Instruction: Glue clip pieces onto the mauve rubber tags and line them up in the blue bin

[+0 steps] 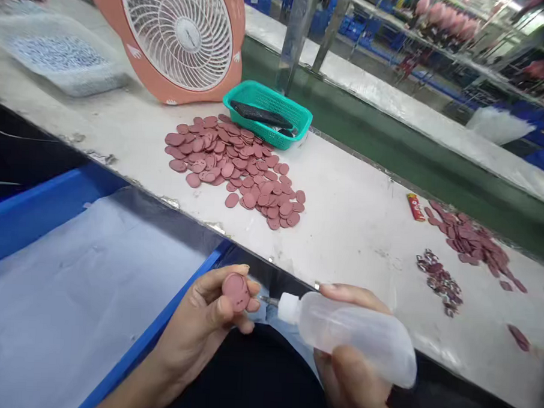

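Rose-pink disc (pixel 236 291) sits pinched between the thumb and fingers of the closed left hand (pixel 199 321), held steady just behind the near edge of the desk (pixel 343 231). Its face is turned toward the metal nozzle (pixel 268 300) of a translucent plastic squeeze bottle (pixel 360 337). The right hand (pixel 350 367) grips the bottle from above and below, keeping the nozzle tip just beside the disc. Farther along the desk lie a heap of matching discs (pixel 232 172) and, to the right, a looser pile (pixel 471 246).
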`<control>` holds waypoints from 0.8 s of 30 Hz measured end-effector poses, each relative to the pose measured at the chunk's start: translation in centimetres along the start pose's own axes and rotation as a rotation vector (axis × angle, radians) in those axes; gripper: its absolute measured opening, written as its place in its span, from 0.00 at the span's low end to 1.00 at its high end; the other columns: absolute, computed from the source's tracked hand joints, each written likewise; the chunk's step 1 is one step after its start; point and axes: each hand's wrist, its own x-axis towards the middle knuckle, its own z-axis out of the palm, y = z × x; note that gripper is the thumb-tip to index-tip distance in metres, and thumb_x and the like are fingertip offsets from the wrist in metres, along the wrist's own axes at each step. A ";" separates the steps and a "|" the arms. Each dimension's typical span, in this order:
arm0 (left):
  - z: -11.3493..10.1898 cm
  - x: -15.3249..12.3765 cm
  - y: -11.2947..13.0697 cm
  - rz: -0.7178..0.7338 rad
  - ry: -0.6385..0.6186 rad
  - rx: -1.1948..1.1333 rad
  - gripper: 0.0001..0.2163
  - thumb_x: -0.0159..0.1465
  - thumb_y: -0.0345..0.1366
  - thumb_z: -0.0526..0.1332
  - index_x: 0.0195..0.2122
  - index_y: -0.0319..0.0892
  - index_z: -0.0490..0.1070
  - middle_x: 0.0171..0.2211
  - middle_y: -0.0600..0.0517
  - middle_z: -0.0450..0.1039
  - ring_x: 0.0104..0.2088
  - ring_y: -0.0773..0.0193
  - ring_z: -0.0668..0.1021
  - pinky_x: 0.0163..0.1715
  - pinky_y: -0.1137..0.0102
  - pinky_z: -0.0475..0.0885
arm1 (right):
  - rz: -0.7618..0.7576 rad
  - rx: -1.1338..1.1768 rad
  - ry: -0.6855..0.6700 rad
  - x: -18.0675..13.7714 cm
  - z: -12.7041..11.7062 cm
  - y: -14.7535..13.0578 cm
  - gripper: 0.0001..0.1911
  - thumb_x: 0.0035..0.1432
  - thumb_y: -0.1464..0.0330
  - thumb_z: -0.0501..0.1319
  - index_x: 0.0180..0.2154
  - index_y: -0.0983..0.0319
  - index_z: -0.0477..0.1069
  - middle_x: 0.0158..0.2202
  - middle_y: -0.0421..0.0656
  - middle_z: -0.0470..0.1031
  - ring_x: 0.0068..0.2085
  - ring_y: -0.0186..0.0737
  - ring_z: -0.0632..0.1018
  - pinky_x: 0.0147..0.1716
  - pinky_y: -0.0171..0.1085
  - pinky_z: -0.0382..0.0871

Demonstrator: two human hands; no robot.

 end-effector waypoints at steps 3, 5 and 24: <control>0.3 -0.2 0.2 0.006 -0.005 -0.004 0.16 0.48 0.43 0.79 0.37 0.50 0.85 0.32 0.54 0.85 0.27 0.67 0.84 0.24 0.80 0.79 | -0.039 -0.057 -0.015 0.2 0.1 -0.2 0.18 0.62 0.57 0.66 0.51 0.57 0.75 0.31 0.38 0.76 0.24 0.33 0.73 0.22 0.34 0.69; 0.3 -0.2 0.3 0.008 -0.002 -0.003 0.16 0.48 0.43 0.79 0.38 0.50 0.85 0.32 0.53 0.85 0.27 0.66 0.84 0.24 0.80 0.79 | -0.038 -0.079 -0.020 0.3 0.2 -0.3 0.17 0.62 0.56 0.66 0.50 0.56 0.75 0.31 0.38 0.76 0.24 0.34 0.74 0.22 0.34 0.70; 1.9 -0.1 0.5 0.032 0.392 0.008 0.24 0.33 0.45 0.83 0.33 0.46 0.84 0.28 0.52 0.83 0.25 0.65 0.81 0.18 0.80 0.74 | 0.571 0.627 0.208 2.0 0.3 0.4 0.35 0.55 0.37 0.58 0.43 0.60 0.78 0.16 0.36 0.66 0.15 0.28 0.61 0.13 0.27 0.56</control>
